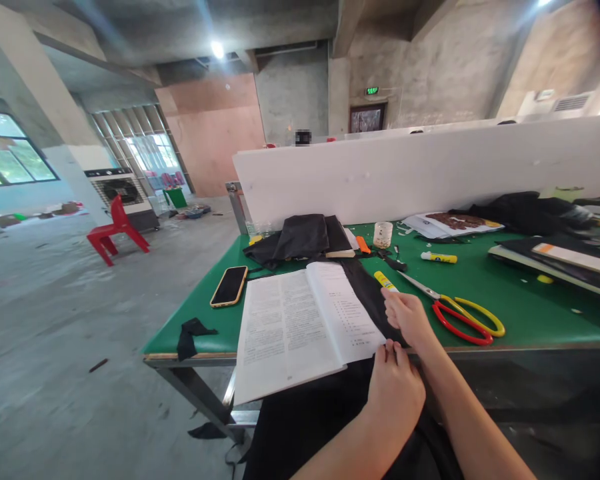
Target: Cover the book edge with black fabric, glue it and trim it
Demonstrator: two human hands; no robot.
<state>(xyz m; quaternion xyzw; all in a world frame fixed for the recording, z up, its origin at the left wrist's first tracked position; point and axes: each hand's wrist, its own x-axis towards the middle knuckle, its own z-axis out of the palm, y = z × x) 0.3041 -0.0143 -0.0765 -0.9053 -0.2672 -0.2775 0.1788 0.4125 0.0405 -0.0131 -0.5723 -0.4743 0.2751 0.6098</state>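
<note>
An open book (pixel 285 327) with printed pages lies over the table's front edge, its lower part overhanging. My left hand (pixel 397 387) is closed at the book's lower right corner, fingertips pinching the page edge. Just above it, my right hand (pixel 407 317) is closed beside the black fabric (pixel 367 293) along the book's right side; what its fingers hold is hidden. A yellow glue stick (pixel 384 280) shows at the right thumb, partly covered by the hand; I cannot tell whether it is gripped. Scissors (pixel 445 307) with red and yellow handles lie partly open to the right.
On the green table (pixel 530 293) are a phone (pixel 229 287), a second glue stick (pixel 439 257), a clear cup (pixel 383 235), black-covered books (pixel 303 238) and an orange item (pixel 363 245). A white panel (pixel 405 173) stands behind. Left on the floor is a red chair (pixel 117 230).
</note>
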